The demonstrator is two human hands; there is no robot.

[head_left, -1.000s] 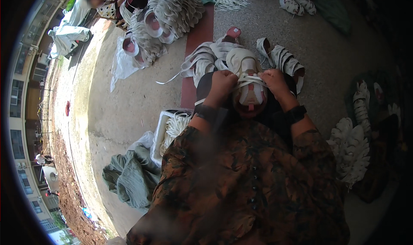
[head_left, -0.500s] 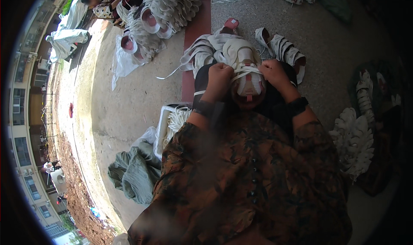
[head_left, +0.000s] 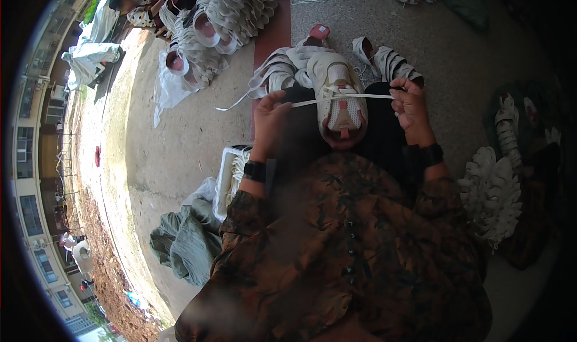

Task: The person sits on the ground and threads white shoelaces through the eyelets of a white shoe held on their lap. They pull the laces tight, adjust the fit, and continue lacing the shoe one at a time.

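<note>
A white sneaker with a pink tongue rests on my lap, toe pointing away from me. A white lace runs across its eyelets, pulled taut to both sides. My left hand pinches the lace's left end, with a loose tail trailing off to the left. My right hand grips the lace's right end. Both wrists wear dark bands. More white sneakers lie just beyond my knees.
Stacks of white shoes lie at the back left, near another seated person. A white crate of laces and a green cloth bundle sit at my left. White soles pile at my right.
My hands, close together over the sneaker before, have spread apart sideways, drawing the lace tight across the shoe.
</note>
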